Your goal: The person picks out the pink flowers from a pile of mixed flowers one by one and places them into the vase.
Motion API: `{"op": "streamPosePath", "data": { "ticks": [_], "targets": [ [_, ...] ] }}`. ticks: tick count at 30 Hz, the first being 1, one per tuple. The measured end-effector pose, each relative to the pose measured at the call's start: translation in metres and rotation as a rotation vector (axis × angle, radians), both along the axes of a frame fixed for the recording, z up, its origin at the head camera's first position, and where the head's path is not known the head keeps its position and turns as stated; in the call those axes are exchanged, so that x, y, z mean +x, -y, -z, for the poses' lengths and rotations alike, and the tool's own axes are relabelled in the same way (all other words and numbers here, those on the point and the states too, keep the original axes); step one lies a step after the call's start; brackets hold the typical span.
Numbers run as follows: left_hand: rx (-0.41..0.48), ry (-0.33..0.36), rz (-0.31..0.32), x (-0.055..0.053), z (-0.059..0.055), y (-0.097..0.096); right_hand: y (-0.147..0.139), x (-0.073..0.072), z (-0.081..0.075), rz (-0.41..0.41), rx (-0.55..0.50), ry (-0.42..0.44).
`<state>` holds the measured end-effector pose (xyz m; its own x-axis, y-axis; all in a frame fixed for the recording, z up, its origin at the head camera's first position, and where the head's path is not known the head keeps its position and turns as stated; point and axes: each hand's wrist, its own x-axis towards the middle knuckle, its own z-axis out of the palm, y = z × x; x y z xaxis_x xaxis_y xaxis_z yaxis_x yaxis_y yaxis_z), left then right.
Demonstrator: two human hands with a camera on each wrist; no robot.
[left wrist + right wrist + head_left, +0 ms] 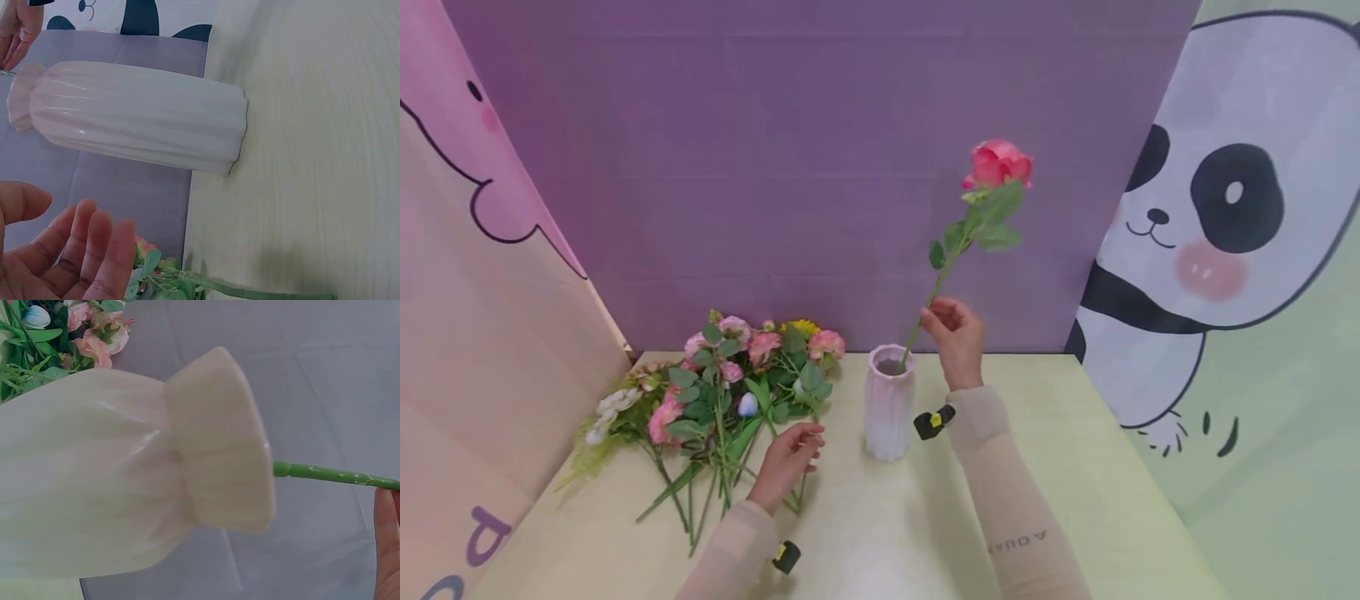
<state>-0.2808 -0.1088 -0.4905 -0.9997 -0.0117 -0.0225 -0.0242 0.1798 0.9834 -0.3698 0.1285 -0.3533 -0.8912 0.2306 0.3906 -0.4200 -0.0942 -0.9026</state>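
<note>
My right hand (pixel 957 342) pinches the green stem of a pinkish-red artificial rose (pixel 997 164), its bloom leaning up and to the right. The lower end of that stem (pixel 331 475) meets the mouth of a pale pink and white ribbed vase (pixel 890 417), which stands upright on the table. In the right wrist view the vase's flared rim (pixel 231 450) is close up, with only fingertips (pixel 386 544) showing at the stem. To the left of the vase, my left hand (pixel 787 462) hovers near the loose flowers, fingers relaxed and palm empty in the left wrist view.
A heap of artificial flowers (pixel 730 400), pink, white, yellow and blue, lies on the left of the pale wooden table (pixel 865 533), stems pointing toward me. Behind rises a purple backdrop (pixel 775 167). A panda-printed panel (pixel 1240 208) flanks the right side.
</note>
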Motion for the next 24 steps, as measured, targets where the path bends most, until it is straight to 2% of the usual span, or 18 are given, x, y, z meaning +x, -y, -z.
{"op": "streamPosePath", "data": {
  "ticks": [13,16,18,20,23,24],
  "targets": [
    [-0.004,0.023,0.006,-0.002,0.007,0.001,0.001,0.002,0.02,0.038,0.077,0.074],
    [-0.009,0.019,0.012,-0.002,0.006,0.001,0.001,0.003,0.025,0.034,0.096,0.093],
    [-0.016,0.019,0.013,0.004,-0.004,0.0,0.001,0.003,0.028,0.032,0.105,0.1],
    [-0.02,0.014,0.016,0.007,-0.01,-0.001,0.001,0.004,0.03,0.026,0.115,0.107],
    [-0.015,0.022,0.014,0.007,-0.01,-0.001,0.002,0.005,0.034,0.034,0.144,0.111],
    [-0.014,0.023,0.013,0.004,-0.005,-0.001,0.003,0.006,0.035,0.039,0.158,0.11]
  ]
}}
